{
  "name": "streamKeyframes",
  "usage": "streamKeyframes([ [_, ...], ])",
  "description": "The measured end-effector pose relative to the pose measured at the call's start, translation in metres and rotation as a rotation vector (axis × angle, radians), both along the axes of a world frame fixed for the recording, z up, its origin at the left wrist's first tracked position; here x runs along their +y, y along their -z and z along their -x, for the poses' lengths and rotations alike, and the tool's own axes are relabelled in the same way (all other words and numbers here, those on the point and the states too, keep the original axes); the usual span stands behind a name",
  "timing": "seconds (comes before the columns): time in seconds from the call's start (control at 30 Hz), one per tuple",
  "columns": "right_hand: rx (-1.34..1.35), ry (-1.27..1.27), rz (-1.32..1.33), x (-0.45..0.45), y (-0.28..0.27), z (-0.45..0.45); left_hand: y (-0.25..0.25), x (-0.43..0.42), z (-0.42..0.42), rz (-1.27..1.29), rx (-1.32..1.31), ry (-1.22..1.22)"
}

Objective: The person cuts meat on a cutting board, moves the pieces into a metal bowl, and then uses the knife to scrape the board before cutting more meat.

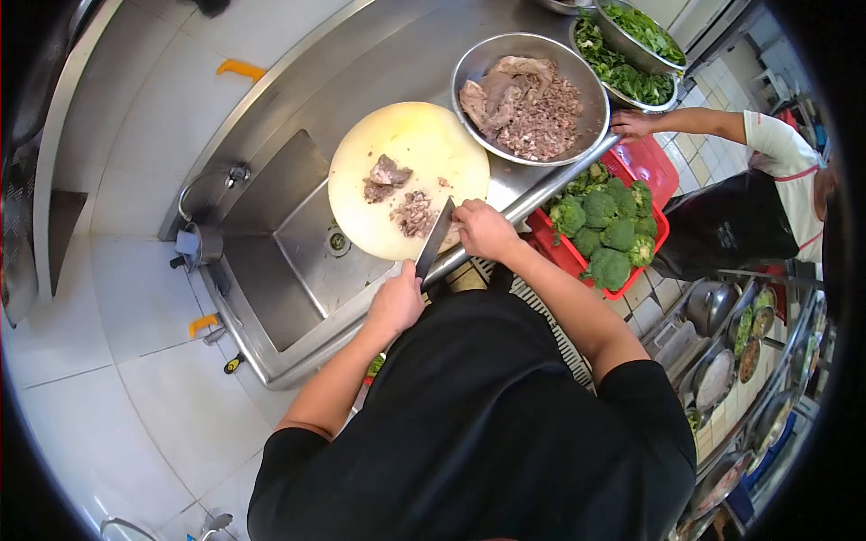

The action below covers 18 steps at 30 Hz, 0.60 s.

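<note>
My left hand (397, 298) is closed round the handle of a knife (436, 240). Its blade points away from me over the near right part of a round, pale cutting board (361, 212). At the blade's tip end, the fingers of my right hand (487, 231) are closed against the blade. Chopped meat (414, 215) lies in a small pile just left of the knife. Behind that pile sits a larger piece of cooked meat (388, 173). A steel bowl (463, 70) at the board's far right contains big meat pieces and much chopped meat.
The board rests partly over a steel sink (271, 261) with a tap (236, 175). A red crate (663, 236) of broccoli (618, 230) stands right of the counter. Bowls of leafy greens (645, 34) are at the back right. A co-worker's hand (634, 124) touches the counter edge.
</note>
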State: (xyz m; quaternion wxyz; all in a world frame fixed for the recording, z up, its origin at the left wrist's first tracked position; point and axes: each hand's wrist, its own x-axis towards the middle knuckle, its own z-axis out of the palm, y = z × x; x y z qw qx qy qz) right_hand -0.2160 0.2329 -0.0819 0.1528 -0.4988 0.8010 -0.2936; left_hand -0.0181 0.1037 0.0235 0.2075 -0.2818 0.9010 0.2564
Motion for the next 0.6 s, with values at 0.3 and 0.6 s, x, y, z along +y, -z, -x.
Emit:
streamKeyframes([
  [0.3, -0.024, 0.126, 0.048, 0.005, -0.011, -0.009, 0.021, -0.010, 0.029, 0.007, 0.130, -0.001],
  [0.6, -0.085, 0.141, -0.013, 0.004, 0.005, -0.013, 0.011, 0.008, -0.002, 0.018, 0.030, 0.008],
])
